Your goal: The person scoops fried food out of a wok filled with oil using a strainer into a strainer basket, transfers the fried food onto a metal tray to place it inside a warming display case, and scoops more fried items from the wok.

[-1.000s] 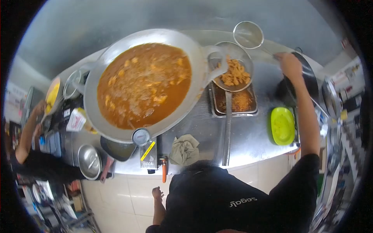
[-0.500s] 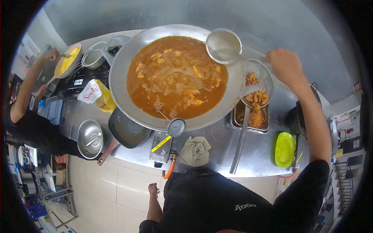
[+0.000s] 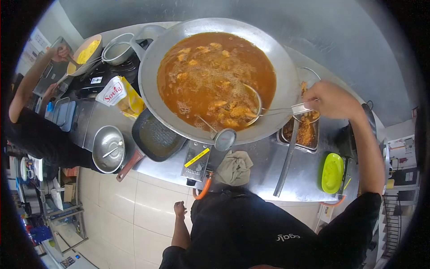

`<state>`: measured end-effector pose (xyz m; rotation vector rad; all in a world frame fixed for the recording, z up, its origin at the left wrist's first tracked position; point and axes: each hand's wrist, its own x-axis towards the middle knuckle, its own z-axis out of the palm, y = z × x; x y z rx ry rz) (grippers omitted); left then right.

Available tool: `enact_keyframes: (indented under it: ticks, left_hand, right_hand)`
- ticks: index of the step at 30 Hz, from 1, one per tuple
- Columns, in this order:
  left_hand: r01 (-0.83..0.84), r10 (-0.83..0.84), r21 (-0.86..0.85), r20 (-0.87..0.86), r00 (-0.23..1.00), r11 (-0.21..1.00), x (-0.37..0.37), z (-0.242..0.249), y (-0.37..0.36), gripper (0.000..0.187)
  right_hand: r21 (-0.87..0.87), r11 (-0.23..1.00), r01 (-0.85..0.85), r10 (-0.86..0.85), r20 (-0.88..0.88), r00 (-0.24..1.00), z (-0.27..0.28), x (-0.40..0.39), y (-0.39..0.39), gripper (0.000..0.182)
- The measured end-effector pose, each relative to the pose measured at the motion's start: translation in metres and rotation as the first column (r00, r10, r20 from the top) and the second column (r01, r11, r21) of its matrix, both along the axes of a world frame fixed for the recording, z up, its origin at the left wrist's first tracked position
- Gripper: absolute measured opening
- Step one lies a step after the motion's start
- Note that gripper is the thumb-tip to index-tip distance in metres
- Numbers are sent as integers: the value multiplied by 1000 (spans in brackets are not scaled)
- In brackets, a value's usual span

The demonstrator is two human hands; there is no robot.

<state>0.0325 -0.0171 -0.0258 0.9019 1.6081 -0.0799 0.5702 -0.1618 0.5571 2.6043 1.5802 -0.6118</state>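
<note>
Lowered since the earlier frame, the round skimmer [image 3: 260,107] is sitting partly sunk in the wok's [image 3: 286,67] brown liquid [image 3: 206,74], near right, right hand [image 3: 335,101] clamping its handle [image 3: 278,110], left hand [image 3: 180,209] hanging unclenched.

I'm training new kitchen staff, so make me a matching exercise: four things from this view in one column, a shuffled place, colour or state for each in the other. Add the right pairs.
1. Mesh skimmer
2. Dial thermometer
3. Cloth
4. Oval dish

A. Lime green
B. Dipped into the brown liquid, handle in the right hand
C. Crumpled on the steel counter
D. At the near rim of the wok

Pairs: 1-B, 2-D, 3-C, 4-A
</note>
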Motion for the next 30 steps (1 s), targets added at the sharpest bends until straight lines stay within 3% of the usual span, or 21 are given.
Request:
enact_keyframes:
  ticks: [4, 7, 10, 13, 16, 19, 22, 30]
  left_hand:
    - [-26, 26, 33, -4, 1000, 999, -1, 0, 7, 33]
    - [-29, 29, 45, 8, 1000, 999, -6, 2, 5, 33]
    - [0, 0, 23, -17, 1000, 1000, -8, 0, 5, 34]
    - [18, -17, 25, -27, 999, 1000, -7, 0, 3, 34]
    - [13, -12, 23, -19, 1000, 1000, -1, 1, 4, 35]
    - [23, -23, 15, -8, 1000, 1000, 4, 1, 8, 35]
    - [18, -18, 32, 1, 1000, 999, 6, 0, 9, 34]
    - [11, -10, 25, -34, 999, 1000, 2, 1, 3, 32]
  right_hand:
    - [17, 997, 74, -71, -167, 983, -13, 2, -2, 14]
    - [98, 986, 135, -116, -180, 977, -11, -3, -11, 13]
    - [49, 969, 240, -230, -157, 960, 0, -8, -19, 12]
    - [188, 963, 193, -208, 62, 976, -1, -13, -32, 13]
    - [232, 972, 35, -127, 392, 911, -11, -14, -40, 13]
    - [147, 979, 140, -197, 523, 829, -24, -9, -39, 13]
    - [98, 967, 236, -248, 588, 770, -27, 2, -39, 13]
    - [76, 984, 160, -169, 670, 723, -27, 29, -45, 14]
